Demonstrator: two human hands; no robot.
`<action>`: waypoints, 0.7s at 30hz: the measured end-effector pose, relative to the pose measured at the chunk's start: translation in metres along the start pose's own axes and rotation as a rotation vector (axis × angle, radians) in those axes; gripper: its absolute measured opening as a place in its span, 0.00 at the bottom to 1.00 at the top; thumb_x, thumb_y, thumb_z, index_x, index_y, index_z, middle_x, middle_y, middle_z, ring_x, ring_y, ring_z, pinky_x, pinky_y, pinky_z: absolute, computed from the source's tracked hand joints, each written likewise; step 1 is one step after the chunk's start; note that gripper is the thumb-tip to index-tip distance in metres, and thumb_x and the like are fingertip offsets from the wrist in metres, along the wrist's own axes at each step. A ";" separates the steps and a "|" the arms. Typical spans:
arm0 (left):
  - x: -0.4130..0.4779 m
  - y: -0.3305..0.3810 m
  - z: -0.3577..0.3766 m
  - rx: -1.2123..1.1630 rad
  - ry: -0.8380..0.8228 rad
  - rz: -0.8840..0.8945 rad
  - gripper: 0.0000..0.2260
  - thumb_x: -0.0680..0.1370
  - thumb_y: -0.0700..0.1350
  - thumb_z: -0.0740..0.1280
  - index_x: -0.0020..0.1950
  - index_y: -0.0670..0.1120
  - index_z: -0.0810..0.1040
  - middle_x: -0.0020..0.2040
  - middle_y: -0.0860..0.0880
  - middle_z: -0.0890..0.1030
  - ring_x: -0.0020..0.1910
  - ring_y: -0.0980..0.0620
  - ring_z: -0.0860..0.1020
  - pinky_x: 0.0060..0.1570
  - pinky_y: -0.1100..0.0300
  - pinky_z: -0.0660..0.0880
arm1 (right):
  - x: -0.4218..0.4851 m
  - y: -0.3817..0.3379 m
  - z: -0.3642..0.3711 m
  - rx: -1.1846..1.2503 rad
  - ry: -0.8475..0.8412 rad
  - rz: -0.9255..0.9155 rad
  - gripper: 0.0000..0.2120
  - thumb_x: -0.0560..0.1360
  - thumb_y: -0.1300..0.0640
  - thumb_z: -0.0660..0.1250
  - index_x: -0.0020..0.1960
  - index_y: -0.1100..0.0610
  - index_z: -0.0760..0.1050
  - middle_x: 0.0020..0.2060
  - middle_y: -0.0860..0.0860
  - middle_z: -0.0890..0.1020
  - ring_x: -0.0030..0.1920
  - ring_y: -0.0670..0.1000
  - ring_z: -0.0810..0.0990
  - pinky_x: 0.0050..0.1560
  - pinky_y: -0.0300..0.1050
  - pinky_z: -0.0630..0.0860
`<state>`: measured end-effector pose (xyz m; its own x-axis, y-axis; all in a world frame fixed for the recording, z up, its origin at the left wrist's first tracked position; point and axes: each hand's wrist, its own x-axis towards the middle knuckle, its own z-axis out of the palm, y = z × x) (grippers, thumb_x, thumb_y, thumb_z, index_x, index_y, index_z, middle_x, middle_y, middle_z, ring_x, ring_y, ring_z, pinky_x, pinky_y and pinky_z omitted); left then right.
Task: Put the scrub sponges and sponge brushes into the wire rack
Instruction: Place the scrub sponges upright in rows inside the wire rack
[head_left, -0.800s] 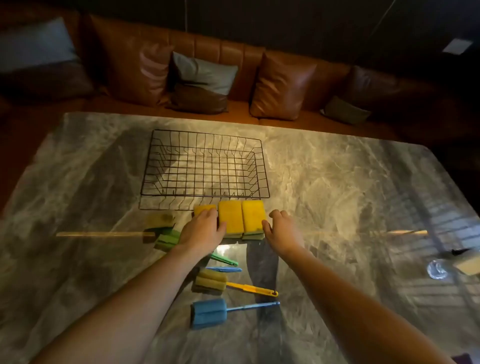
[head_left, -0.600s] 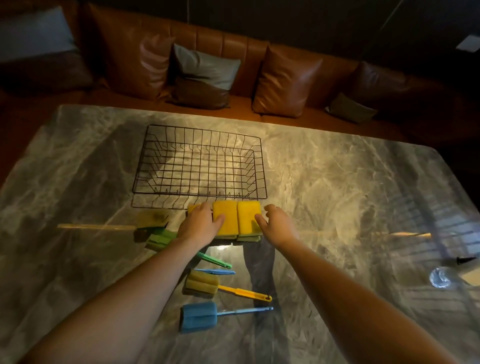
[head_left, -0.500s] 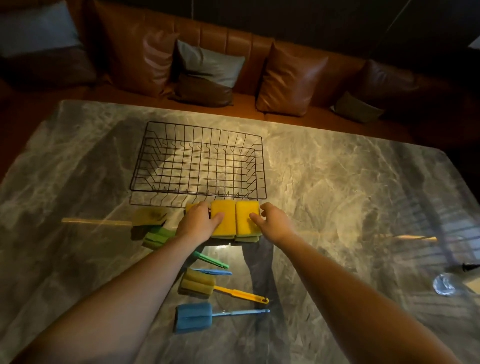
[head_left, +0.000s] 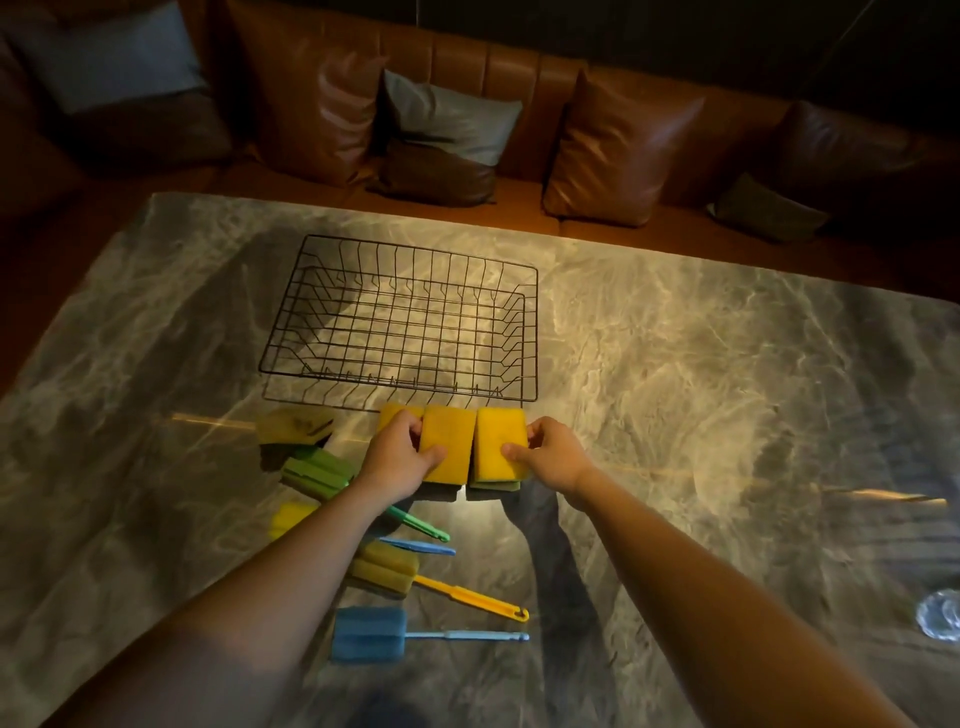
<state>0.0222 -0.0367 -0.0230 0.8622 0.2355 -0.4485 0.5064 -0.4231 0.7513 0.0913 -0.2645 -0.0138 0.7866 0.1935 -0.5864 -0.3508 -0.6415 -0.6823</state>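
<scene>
Scrub sponges sit in a row of three on the tabletop (head_left: 727, 364), just in front of the near rim of the wire rack (head_left: 405, 322), and both hands are on them. The left hand (head_left: 397, 457) has its grip pinched on the middle sponge (head_left: 447, 441), thumb on the yellow top and fingers curled over its left edge, covering most of the leftmost sponge (head_left: 397, 413). The right hand (head_left: 553, 457) has its grip pinched on the right sponge (head_left: 498, 441), thumb pressed on top and fingers wrapped round the right edge. A narrow gap shows between the two held sponges. I cannot tell whether either one is lifted off the surface.

Left of the hands lies another sponge (head_left: 296, 426) in dim light, and nearer the person the sponge brushes lie in a loose stack: a green one (head_left: 319, 470), a yellow head (head_left: 291, 517) partly under the left forearm, a blue handle (head_left: 415, 546), a yellow brush (head_left: 384, 569) and a blue brush (head_left: 369, 634), handles pointing right. The rack holds nothing. A small glass object (head_left: 940, 613) sits at the far right edge. Beyond the tabletop runs a brown leather sofa (head_left: 519, 78) with cushions.
</scene>
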 end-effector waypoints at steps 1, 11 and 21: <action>-0.001 -0.001 -0.002 -0.034 -0.013 -0.020 0.13 0.75 0.47 0.75 0.53 0.47 0.72 0.50 0.46 0.80 0.49 0.45 0.79 0.46 0.50 0.78 | -0.001 0.001 -0.001 0.014 0.009 -0.003 0.15 0.75 0.50 0.74 0.53 0.56 0.72 0.49 0.53 0.80 0.52 0.53 0.80 0.54 0.51 0.80; 0.009 0.003 -0.045 -0.076 -0.022 0.183 0.28 0.73 0.40 0.77 0.66 0.63 0.71 0.61 0.61 0.74 0.60 0.54 0.74 0.50 0.61 0.75 | -0.022 0.001 -0.025 0.152 0.052 -0.074 0.24 0.73 0.55 0.77 0.63 0.55 0.68 0.55 0.53 0.76 0.52 0.54 0.81 0.49 0.50 0.82; -0.007 -0.035 -0.031 0.267 -0.093 0.449 0.29 0.73 0.31 0.71 0.61 0.62 0.72 0.74 0.57 0.60 0.70 0.51 0.67 0.67 0.58 0.68 | -0.025 0.001 -0.016 -0.118 0.161 -0.461 0.25 0.74 0.63 0.74 0.64 0.43 0.70 0.63 0.45 0.73 0.50 0.47 0.81 0.48 0.37 0.81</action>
<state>-0.0013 0.0039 -0.0310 0.9825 -0.0935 -0.1609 0.0562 -0.6751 0.7356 0.0790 -0.2816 0.0070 0.9180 0.3653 -0.1546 0.1039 -0.5976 -0.7950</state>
